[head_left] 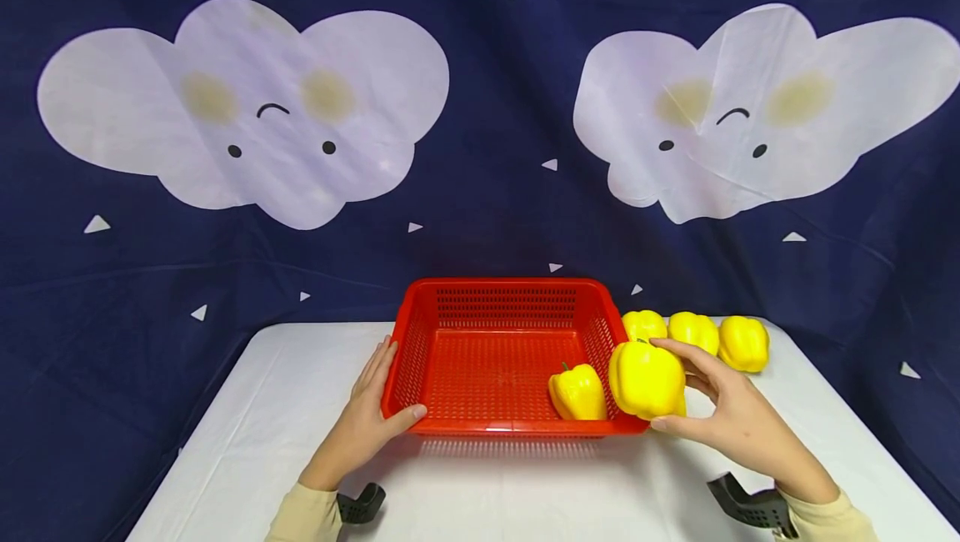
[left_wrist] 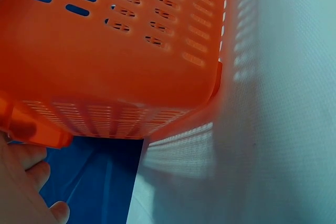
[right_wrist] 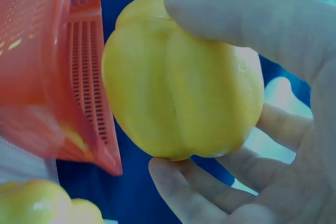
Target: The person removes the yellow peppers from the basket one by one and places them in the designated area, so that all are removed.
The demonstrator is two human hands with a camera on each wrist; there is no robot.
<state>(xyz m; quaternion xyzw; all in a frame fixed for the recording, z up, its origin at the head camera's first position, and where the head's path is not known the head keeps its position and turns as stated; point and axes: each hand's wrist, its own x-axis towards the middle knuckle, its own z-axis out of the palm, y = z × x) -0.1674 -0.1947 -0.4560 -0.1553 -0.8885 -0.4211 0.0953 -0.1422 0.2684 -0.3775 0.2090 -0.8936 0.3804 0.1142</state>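
Note:
A glossy yellow bell pepper [head_left: 647, 379] is in my right hand [head_left: 738, 421], thumb and fingers spread around its sides. It is at the right rim of a red plastic basket [head_left: 517, 427], and the right wrist view shows the pepper [right_wrist: 178, 87] up close. Inside the basket, another yellow bell pepper [head_left: 578, 392] with a green stem lies in the near right corner. My left hand [head_left: 367, 409] holds the basket's near left corner, thumb over the front rim and fingers along the outer left side. In the left wrist view only some fingertips [left_wrist: 37, 174] show beside the basket wall [left_wrist: 131, 66].
Along the table's back right stand several yellow peppers, among them a middle one [head_left: 693, 331] and a rightmost one [head_left: 744, 343]. Another pepper [right_wrist: 42, 205] shows low in the right wrist view. A white cloth [head_left: 517, 492] covers the table; a dark blue cloud-print curtain [head_left: 495, 133] hangs behind.

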